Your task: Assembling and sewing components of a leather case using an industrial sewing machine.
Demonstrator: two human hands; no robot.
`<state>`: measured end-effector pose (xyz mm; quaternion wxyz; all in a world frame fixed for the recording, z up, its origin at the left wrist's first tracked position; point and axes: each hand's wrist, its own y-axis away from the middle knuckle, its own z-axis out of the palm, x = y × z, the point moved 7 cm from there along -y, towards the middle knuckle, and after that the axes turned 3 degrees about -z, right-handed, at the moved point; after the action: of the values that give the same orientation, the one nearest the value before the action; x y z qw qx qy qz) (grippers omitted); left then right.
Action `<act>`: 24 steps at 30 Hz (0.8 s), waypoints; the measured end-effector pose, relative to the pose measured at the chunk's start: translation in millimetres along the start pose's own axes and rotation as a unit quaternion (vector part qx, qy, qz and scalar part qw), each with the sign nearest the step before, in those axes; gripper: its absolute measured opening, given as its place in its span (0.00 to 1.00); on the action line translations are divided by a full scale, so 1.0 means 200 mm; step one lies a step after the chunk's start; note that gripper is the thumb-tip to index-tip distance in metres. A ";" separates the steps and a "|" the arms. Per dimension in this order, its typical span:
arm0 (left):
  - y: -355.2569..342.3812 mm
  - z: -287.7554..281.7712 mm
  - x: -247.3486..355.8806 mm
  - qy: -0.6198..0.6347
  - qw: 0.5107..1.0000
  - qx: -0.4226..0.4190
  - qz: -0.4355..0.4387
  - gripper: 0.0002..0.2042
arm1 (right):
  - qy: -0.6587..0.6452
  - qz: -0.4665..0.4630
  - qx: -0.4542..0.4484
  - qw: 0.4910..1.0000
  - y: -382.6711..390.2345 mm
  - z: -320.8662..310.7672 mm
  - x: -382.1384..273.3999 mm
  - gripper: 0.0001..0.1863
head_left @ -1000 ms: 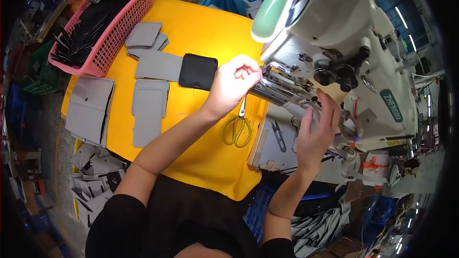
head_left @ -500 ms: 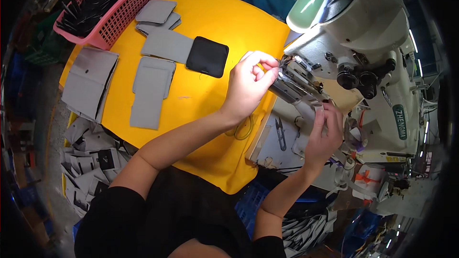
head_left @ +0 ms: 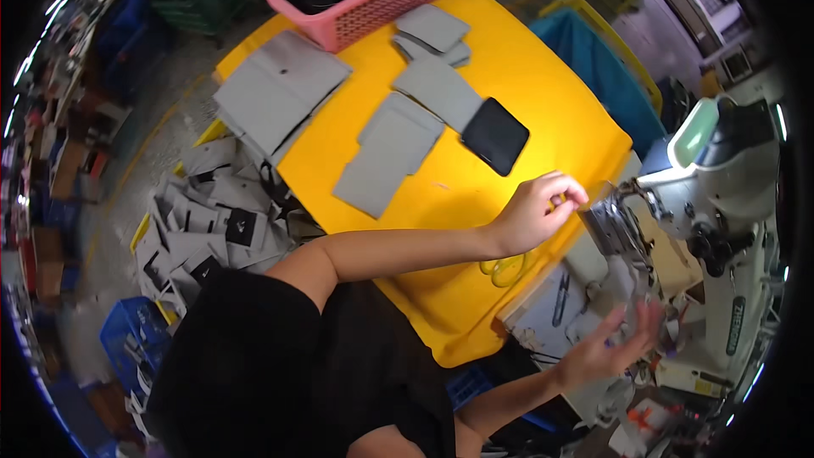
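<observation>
Some flat grey pieces (head_left: 370, 180) and one flat black square with round corners (head_left: 496, 136) lie on the smooth yellow table (head_left: 560, 110). Beside its right edge stands a shiny, pale metal sewing machine (head_left: 746, 157). The left hand (head_left: 543, 210), by that edge, curls its fingers near its thumb; I cannot tell if they pinch anything. The right hand (head_left: 615, 348), blurry, spreads its fingers near the machine.

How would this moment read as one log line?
left hand: curled beside sewing machine | right hand: open, blurred | black piece: flat on yellow cloth
</observation>
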<state>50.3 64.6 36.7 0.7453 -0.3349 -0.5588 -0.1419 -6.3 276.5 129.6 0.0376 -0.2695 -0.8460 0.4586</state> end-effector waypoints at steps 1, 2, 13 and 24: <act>0.03 -0.06 -0.04 -0.006 1.000 0.005 0.002 0.07 | -0.008 -0.001 0.000 1.000 0.06 -0.03 -0.01 0.10; 0.07 -0.14 -0.10 -0.052 0.999 -0.003 0.009 0.07 | -0.067 0.017 -0.022 0.997 0.13 -0.01 0.00 0.09; 0.41 -1.57 -0.13 -0.650 0.745 0.151 0.016 0.21 | -0.225 0.186 -0.213 0.932 0.64 0.21 0.02 0.06; 0.38 -1.92 0.33 -0.788 0.569 0.208 -0.110 0.23 | -0.297 0.155 -0.244 0.910 0.56 0.35 -0.14 0.05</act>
<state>400.5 -120.4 14.3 0.0380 -0.0857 -0.9715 0.2178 43.4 258.7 4.8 -0.3541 -0.2496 -0.8511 0.2965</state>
